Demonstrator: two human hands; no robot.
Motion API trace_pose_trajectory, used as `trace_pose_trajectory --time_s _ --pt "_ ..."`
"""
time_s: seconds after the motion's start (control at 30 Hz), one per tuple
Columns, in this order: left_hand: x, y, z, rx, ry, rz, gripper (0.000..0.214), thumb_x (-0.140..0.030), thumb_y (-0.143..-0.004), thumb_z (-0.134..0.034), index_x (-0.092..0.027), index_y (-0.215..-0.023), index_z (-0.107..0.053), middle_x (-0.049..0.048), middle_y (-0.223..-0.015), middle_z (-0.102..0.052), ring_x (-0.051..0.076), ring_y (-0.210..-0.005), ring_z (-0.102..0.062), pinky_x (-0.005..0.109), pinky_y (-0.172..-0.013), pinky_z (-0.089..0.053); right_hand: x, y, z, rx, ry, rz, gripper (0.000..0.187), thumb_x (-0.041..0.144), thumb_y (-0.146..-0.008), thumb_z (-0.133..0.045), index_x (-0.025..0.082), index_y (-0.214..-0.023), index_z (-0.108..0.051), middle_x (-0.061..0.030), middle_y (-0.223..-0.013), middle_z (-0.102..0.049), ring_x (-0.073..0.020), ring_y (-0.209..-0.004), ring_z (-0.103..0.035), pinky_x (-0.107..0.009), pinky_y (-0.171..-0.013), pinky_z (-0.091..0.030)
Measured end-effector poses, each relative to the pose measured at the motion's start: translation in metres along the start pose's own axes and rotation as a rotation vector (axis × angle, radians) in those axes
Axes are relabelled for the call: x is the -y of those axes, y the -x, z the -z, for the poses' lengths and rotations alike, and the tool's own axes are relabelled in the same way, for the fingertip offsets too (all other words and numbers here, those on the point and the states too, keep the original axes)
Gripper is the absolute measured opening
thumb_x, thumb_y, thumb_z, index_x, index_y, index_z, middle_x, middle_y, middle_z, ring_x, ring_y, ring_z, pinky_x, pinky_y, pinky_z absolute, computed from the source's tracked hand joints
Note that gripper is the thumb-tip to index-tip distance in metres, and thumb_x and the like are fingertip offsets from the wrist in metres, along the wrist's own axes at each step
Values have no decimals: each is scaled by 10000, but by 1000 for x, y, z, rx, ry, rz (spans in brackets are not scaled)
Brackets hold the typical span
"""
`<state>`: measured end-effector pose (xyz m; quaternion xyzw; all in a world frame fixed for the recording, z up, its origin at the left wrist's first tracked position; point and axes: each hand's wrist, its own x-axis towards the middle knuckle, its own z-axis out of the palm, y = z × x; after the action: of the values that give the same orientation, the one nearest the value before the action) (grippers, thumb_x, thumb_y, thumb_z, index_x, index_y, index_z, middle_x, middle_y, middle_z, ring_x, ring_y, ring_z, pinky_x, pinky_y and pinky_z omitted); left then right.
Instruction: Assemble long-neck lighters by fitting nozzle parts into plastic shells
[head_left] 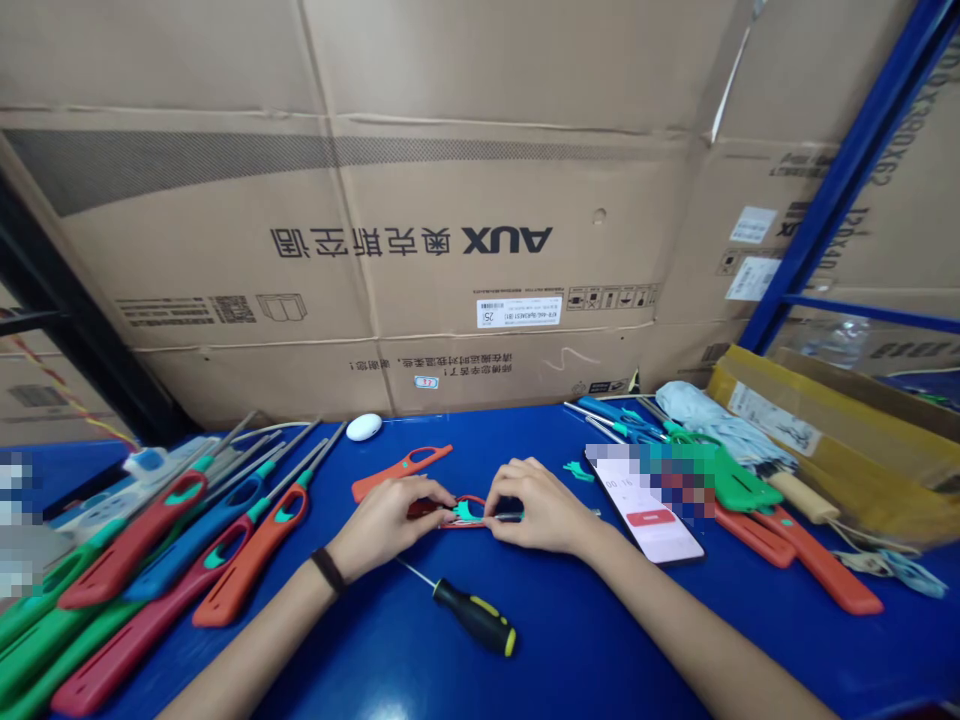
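Between my hands lies a red lighter (471, 523) of the long-necked kind, its casing apparently opened, with a green trigger piece (466, 511) inside. My left hand (390, 520) pinches its left part, fingertips at the green piece. My right hand (541, 508) closes thumb and fingers on its right part, where the metal tube shows beyond the hand. Fingers hide much of the lighter. Just behind my left hand rests a loose orange casing half (397, 472). A black and yellow screwdriver (477, 615) lies in front of my hands, its tip towards my left wrist.
Several long-necked lighters (255, 550) are piled at the left. On the right are a phone (649, 517) showing a timer, small green pieces (579, 470), orange casing parts (825, 560), a folded umbrella (724, 425) and a yellow-taped box (847, 440). A large carton (420, 180) stands behind.
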<state>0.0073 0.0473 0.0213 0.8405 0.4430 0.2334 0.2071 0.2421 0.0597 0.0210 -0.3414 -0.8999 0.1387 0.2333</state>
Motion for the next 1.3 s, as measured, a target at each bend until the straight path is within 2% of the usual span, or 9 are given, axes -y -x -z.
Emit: trace_pose_trajectory --time_s 0.27,0.47,0.67,0.83,1.03,1.1,1.17,1.23,1.3 --pt "0 1 -1 -7 0 0 155 -298 -846 -561 -225 -916 -679 10 -953 -713 182 -891 -650 276 -814 -493 7 0 5 7 186 161 91 133 -751 -634 214 -784 -659 -15 -832 -628 -171 -821 -522 -314 -779 -348" --pt "-2 1 0 0 4 13 155 -309 -837 -576 -218 -905 -682 13 -932 -717 181 -872 -654 266 -796 -496 8 1 4 20 328 254 72 176 -784 -629 218 -820 -675 -28 -847 -633 -194 -849 -501 -333 -760 -333" --pt "0 1 0 -2 -3 0 161 -316 -843 -572 -222 -909 -685 10 -931 -718 177 -871 -653 256 -788 -492 9 1 4 39 360 236 96 194 -796 -626 223 -854 -697 -31 -839 -639 -192 -843 -499 -329 -748 -329" --pt "1 1 0 5 -14 -1 169 -326 -847 -570 -222 -911 -687 7 -912 -719 170 -836 -658 249 -761 -499 10 1 5 47 289 171 111 183 -787 -622 224 -836 -713 -20 -817 -644 -176 -823 -503 -314 -751 -337" --pt "0 2 1 0 -26 -42 187 -339 -854 -552 -232 -931 -685 9 -964 -720 179 -903 -660 277 -814 -513 11 3 5 19 227 139 118 189 -765 -624 228 -820 -721 -15 -811 -634 -165 -820 -514 -300 -787 -353" --pt "5 1 4 -45 -77 -69 220 -359 -870 -518 -239 -956 -681 14 -1003 -715 186 -953 -650 302 -866 -501 10 3 3 -14 231 140 109 199 -758 -628 231 -809 -718 -12 -817 -633 -165 -830 -522 -308 -816 -348" --pt "15 1 10 -153 -181 -60 273 -400 -880 -485 -242 -1004 -669 31 -1076 -694 210 -1038 -616 353 -943 -461 10 3 1 -41 232 149 99 204 -751 -629 232 -792 -715 -7 -811 -635 -163 -827 -527 -308 -821 -348" --pt "29 2 18 -264 -297 11 363 -461 -856 -490 -224 -1086 -641 70 -1169 -650 255 -1108 -573 409 -976 -433 9 3 1 -66 227 168 96 202 -750 -625 231 -783 -711 -4 -791 -636 -157 -801 -530 -296 -790 -356" --pt "44 5 24 -286 -367 120 508 -534 -787 -542 -189 -1154 -608 108 -1207 -625 300 -1130 -554 439 -966 -434 8 2 1 -123 210 190 103 202 -766 -610 227 -795 -706 -1 -765 -640 -148 -757 -533 -284 -753 -364"
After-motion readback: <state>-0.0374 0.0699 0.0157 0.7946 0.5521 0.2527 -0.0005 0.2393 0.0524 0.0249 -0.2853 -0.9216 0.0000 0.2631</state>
